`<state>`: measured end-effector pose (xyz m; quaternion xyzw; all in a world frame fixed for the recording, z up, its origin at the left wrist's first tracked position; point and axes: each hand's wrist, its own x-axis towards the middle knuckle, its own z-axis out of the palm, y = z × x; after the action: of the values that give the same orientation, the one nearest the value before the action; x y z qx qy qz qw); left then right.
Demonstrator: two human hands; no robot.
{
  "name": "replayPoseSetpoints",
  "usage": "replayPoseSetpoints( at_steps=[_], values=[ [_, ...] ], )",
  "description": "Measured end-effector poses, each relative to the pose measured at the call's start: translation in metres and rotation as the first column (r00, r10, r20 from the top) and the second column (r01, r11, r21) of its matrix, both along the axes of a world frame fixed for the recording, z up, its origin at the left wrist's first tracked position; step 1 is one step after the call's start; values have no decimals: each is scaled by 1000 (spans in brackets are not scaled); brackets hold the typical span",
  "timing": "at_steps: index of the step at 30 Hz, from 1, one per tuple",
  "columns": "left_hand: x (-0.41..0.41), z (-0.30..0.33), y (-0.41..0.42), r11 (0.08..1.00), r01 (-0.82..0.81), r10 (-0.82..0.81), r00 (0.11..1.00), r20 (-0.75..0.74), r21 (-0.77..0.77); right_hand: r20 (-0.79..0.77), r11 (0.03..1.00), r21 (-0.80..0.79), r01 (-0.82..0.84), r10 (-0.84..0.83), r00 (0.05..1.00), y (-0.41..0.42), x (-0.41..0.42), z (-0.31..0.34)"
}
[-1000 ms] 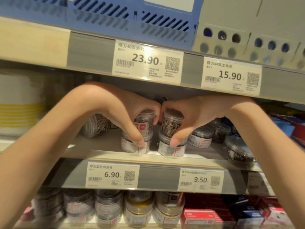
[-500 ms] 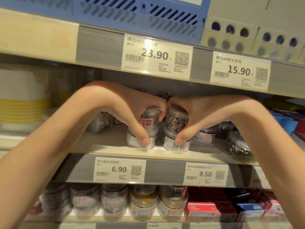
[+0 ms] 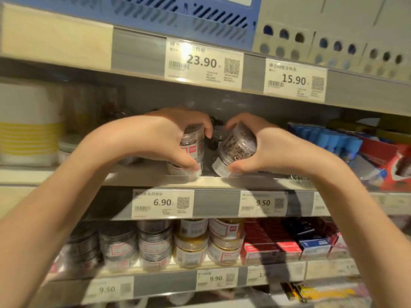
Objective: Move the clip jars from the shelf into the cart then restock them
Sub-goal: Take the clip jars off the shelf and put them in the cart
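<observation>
Two stacks of clear clip jars stand at the front of the middle shelf (image 3: 155, 181). My left hand (image 3: 164, 138) grips the left stack of jars (image 3: 192, 147), fingers over the top lid and thumb at the bottom jar. My right hand (image 3: 264, 147) grips the right stack of jars (image 3: 238, 147) the same way; this stack is tilted to the right. More clip jars sit dark behind them (image 3: 214, 134). No cart is in view.
The shelf below holds several stacked jars (image 3: 155, 243) of silver and gold clips and red and blue boxes (image 3: 278, 243). Blue and red packs (image 3: 355, 152) lie right of my hands; a white and yellow stack (image 3: 26, 125) stands left. The upper shelf edge (image 3: 200, 63) overhangs closely.
Both hands have pulled their two-jar stacks forward to the shelf's front edge, and the right stack has tipped to the right. The view shifted slightly downward.
</observation>
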<state>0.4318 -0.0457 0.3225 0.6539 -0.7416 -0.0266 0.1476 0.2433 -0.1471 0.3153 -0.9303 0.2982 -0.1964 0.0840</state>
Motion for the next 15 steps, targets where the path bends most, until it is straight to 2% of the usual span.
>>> replayPoseSetpoints(
  at_steps=[1, 5, 9, 15],
  values=[
    [2, -2, -3, 996, 4, -5, 1000, -11, -88, 53, 1000, -30, -2, 4, 999, 2, 0, -4],
    [-6, -13, 6, 967, -15, 12, 1000, -14, -253, 149, 988, -156, 22, 2, 989, 11, 1, -18],
    [-16, -25, 18, 873, -77, 123, 990, 63, -481, 257, 946, -318, 61, 24, 966, 23, -8, -25],
    [-41, -36, 45, 771, -50, 153, 982, 108, -635, 350, 907, -420, -26, 189, 917, 40, -34, -36]
  ],
)
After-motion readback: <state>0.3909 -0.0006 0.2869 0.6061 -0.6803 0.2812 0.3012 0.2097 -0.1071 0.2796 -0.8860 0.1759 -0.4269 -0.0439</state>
